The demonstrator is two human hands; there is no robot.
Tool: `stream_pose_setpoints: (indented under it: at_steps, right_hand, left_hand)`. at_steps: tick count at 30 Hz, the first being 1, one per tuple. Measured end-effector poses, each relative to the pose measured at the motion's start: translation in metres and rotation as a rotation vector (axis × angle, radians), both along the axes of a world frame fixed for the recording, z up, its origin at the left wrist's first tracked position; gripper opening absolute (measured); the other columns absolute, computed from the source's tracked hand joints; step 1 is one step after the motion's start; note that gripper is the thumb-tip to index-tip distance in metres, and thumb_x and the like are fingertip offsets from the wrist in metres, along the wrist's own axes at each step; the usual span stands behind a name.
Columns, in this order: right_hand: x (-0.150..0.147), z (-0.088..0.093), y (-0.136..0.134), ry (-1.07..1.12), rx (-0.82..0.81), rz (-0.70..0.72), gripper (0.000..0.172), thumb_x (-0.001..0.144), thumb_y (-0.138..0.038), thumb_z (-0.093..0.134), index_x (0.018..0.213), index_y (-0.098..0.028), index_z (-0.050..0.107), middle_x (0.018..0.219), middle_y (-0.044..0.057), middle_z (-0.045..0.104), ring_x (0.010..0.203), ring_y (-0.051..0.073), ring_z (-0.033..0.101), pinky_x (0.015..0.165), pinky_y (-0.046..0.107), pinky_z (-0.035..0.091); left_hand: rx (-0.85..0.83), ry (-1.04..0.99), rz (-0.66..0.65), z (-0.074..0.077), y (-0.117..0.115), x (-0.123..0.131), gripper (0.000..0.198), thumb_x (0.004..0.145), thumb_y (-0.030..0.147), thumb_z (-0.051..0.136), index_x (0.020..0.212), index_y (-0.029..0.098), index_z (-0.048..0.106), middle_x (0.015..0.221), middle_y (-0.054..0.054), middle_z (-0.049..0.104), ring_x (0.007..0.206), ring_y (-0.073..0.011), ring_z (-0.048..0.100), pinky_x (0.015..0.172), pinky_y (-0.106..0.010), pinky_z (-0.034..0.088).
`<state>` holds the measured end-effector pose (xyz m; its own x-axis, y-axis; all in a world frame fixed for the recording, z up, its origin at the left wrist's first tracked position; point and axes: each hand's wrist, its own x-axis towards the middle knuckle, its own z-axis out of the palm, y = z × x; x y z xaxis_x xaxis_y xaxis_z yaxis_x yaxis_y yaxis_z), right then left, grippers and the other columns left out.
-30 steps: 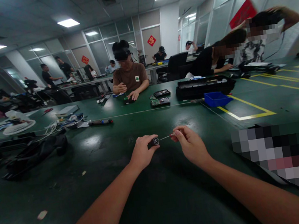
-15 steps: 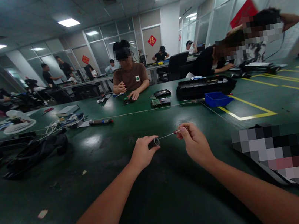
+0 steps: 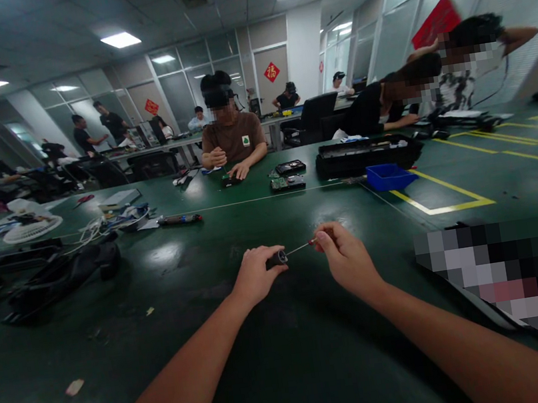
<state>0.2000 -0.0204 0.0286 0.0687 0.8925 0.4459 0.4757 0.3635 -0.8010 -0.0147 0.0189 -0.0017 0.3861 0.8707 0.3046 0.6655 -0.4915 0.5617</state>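
Note:
My left hand (image 3: pixel 256 275) is closed around a short dark cylinder (image 3: pixel 277 259), with fingers above and thumb below. The cylinder's round end, rimmed in grey, faces right. In my right hand (image 3: pixel 345 254) is a thin screwdriver (image 3: pixel 298 249), its reddish handle mostly hidden by the fingers. The metal shaft points left, and its tip reaches the cylinder's open end. How deep the tip sits inside I cannot tell. Both hands are over the green table (image 3: pixel 294 373).
A blue bin (image 3: pixel 391 177) and a long black case (image 3: pixel 368 156) stand farther back on the right. Opened hard drives (image 3: pixel 288 183) lie mid-table. Another screwdriver (image 3: pixel 180 219) and black plastic parts (image 3: pixel 65 276) are at left. A co-worker (image 3: pixel 233 136) sits opposite.
My right hand has shifted slightly left, bringing the screwdriver's tip into the cylinder's end. The cylinder has turned or tilted a little. My left hand keeps its hold.

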Motion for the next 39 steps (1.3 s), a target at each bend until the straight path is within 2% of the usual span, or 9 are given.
stream_pose_setpoints:
  at_steps: [8, 17, 26, 31, 35, 37, 39]
  right_hand:
    - [0.000, -0.001, 0.002, -0.029, -0.007, -0.039, 0.022, 0.098, -0.038, 0.043, 0.095, -0.022, 0.057, 0.078, 0.004, 0.067, 0.070, 0.020, 0.064, 0.062, 0.031, 0.043]
    - [-0.001, -0.002, 0.000, -0.029, 0.012, 0.037, 0.020, 0.098, -0.037, 0.043, 0.097, -0.022, 0.057, 0.081, 0.004, 0.068, 0.074, 0.020, 0.065, 0.067, 0.032, 0.045]
    - [0.001, -0.002, 0.003, -0.087, -0.008, -0.018, 0.022, 0.098, -0.037, 0.042, 0.095, -0.022, 0.057, 0.078, 0.003, 0.066, 0.070, 0.020, 0.063, 0.061, 0.030, 0.042]
    - [0.001, 0.000, 0.001, -0.092, -0.022, -0.034, 0.022, 0.098, -0.037, 0.042, 0.095, -0.022, 0.057, 0.079, 0.003, 0.067, 0.068, 0.019, 0.062, 0.060, 0.031, 0.042]
    - [0.001, 0.001, 0.000, -0.078, -0.020, -0.029, 0.022, 0.098, -0.037, 0.042, 0.095, -0.022, 0.057, 0.080, 0.004, 0.067, 0.067, 0.019, 0.061, 0.060, 0.031, 0.042]
    - [0.001, 0.002, 0.000, -0.069, -0.014, -0.025, 0.021, 0.098, -0.036, 0.042, 0.095, -0.022, 0.057, 0.080, 0.004, 0.067, 0.068, 0.020, 0.062, 0.060, 0.031, 0.042]
    - [0.001, 0.002, 0.000, -0.060, -0.008, -0.025, 0.022, 0.099, -0.037, 0.042, 0.095, -0.022, 0.057, 0.080, 0.005, 0.067, 0.069, 0.020, 0.062, 0.060, 0.031, 0.042]
  left_hand:
    - [-0.038, -0.002, 0.016, 0.001, 0.001, 0.000, 0.041, 0.083, 0.027, 0.075, 0.122, 0.029, 0.065, 0.112, -0.003, 0.068, 0.105, -0.0245, 0.059, 0.097, -0.042, 0.041]
    - [-0.007, 0.034, -0.015, 0.001, 0.001, 0.000, 0.042, 0.082, 0.027, 0.075, 0.123, 0.030, 0.065, 0.113, -0.003, 0.068, 0.105, -0.0242, 0.059, 0.097, -0.042, 0.041]
    - [-0.043, -0.017, 0.008, 0.002, 0.000, 0.000, 0.042, 0.082, 0.024, 0.075, 0.122, 0.028, 0.066, 0.112, -0.004, 0.068, 0.105, -0.0233, 0.060, 0.095, -0.040, 0.044]
    - [-0.085, -0.187, 0.029, 0.001, 0.001, 0.000, 0.037, 0.081, 0.023, 0.074, 0.118, 0.026, 0.067, 0.116, -0.004, 0.066, 0.108, -0.0218, 0.060, 0.097, -0.037, 0.046]
    - [-0.187, -0.451, 0.068, -0.002, 0.007, 0.000, 0.039, 0.083, 0.024, 0.070, 0.121, 0.024, 0.063, 0.119, -0.005, 0.066, 0.108, -0.0208, 0.061, 0.099, -0.036, 0.047]
    - [-0.259, -0.589, 0.085, -0.003, 0.009, 0.001, 0.043, 0.087, 0.030, 0.065, 0.128, 0.023, 0.056, 0.119, -0.007, 0.064, 0.103, -0.0198, 0.063, 0.092, -0.034, 0.050]
    - [-0.327, -0.715, 0.112, -0.001, 0.010, 0.001, 0.041, 0.090, 0.036, 0.056, 0.129, 0.023, 0.052, 0.113, -0.008, 0.064, 0.092, -0.0174, 0.063, 0.078, -0.030, 0.052]
